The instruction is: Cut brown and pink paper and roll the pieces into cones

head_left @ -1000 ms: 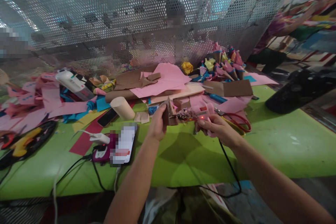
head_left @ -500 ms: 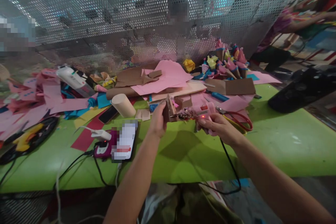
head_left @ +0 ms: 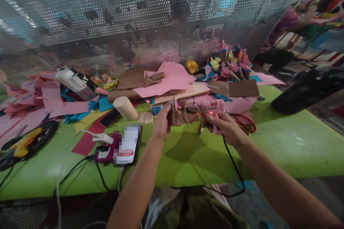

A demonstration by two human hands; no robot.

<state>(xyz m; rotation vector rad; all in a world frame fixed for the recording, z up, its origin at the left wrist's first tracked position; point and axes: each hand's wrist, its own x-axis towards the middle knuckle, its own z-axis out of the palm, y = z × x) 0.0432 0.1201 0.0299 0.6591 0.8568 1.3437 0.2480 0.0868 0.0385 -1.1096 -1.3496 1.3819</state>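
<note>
Left hand (head_left: 161,123): pinching brown paper piece (head_left: 176,114); right hand (head_left: 225,128): gripping pink glue gun (head_left: 212,109), nozzle at the piece; green table (head_left: 282,150)

left grip (head_left: 161,123) curled closed, right grip (head_left: 227,128) clenched just beside it, both bare forearms stretched forward

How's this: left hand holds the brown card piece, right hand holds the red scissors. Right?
Wrong tool: the head view shows the right hand holding a pink glue gun; the scissors lie on the table. Left hand does hold the card piece.
</note>
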